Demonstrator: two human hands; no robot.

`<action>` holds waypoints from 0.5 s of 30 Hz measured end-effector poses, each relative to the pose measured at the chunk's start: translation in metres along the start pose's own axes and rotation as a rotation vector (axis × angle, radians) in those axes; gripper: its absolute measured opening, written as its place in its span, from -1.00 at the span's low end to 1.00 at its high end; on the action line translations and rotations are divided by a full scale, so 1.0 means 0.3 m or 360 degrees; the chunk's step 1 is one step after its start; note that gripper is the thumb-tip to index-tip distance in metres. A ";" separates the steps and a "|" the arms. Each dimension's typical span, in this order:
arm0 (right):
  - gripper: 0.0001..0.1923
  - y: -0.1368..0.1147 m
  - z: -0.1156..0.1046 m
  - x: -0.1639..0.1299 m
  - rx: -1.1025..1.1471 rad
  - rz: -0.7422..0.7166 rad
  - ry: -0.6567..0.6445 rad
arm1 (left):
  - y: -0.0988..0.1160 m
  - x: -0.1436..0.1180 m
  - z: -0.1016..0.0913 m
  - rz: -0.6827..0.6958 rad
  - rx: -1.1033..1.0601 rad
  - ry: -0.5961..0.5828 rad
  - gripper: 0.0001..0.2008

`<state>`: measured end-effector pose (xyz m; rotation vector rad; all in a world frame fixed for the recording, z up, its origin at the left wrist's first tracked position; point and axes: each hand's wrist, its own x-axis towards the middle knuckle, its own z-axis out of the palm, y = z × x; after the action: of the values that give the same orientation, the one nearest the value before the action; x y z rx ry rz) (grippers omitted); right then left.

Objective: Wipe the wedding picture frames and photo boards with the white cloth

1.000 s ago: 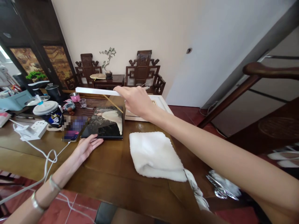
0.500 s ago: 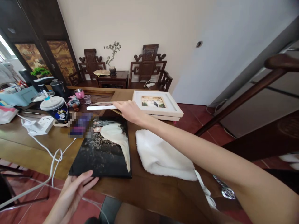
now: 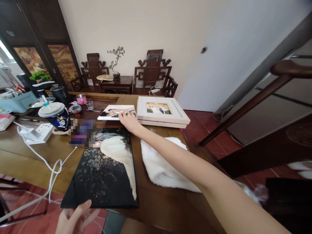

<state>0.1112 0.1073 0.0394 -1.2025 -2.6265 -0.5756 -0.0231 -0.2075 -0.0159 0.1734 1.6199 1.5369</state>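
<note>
My left hand (image 3: 75,216) pinches the near edge of a large glossy dark photo panel (image 3: 104,182), thumb on top and the fingers below. The panel shows a figure in a long white dress; its near edge juts past the table's front edge. My right hand (image 3: 129,121) reaches across to a smaller white-edged photo panel (image 3: 109,112), gripping its near right part with fingers on top; the thumb is hidden. Right of that panel lies a thick cream framed picture (image 3: 179,118). Under my right forearm is a folded white cloth (image 3: 156,165).
On the left stand a lidded drink cup (image 3: 57,118), a white power strip (image 3: 42,133) with trailing cables, and a blurred-out phone (image 3: 81,133). A pink cup (image 3: 81,99) and small clear cup (image 3: 89,105) sit farther back. A wooden chair rail (image 3: 243,104) slants at the right.
The smaller photo panel has turned from edge-on to picture side up, with my right hand still on it. My left hand has drawn the dark panel nearer to me.
</note>
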 end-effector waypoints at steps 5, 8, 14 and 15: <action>-0.61 -0.036 0.035 0.030 0.0043 0.0134 -0.0155 | -0.029 0.002 -0.009 0.0036 -0.0034 0.0011 -0.64; -0.61 -0.035 0.048 0.053 0.0124 0.0150 -0.0269 | -0.041 0.000 -0.006 0.0022 -0.0009 0.0018 -0.66; -0.62 -0.003 0.060 0.097 0.0359 0.0075 -0.0509 | -0.055 0.005 -0.008 0.0025 -0.0004 0.0048 -0.49; -0.62 0.001 0.061 0.105 0.0409 0.0045 -0.0554 | -0.057 0.007 -0.011 0.0025 -0.0002 0.0040 -0.46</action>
<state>0.0906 0.1368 0.0333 -1.3544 -2.8416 -0.0167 -0.0190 -0.2125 -0.0321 0.1669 1.6409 1.5578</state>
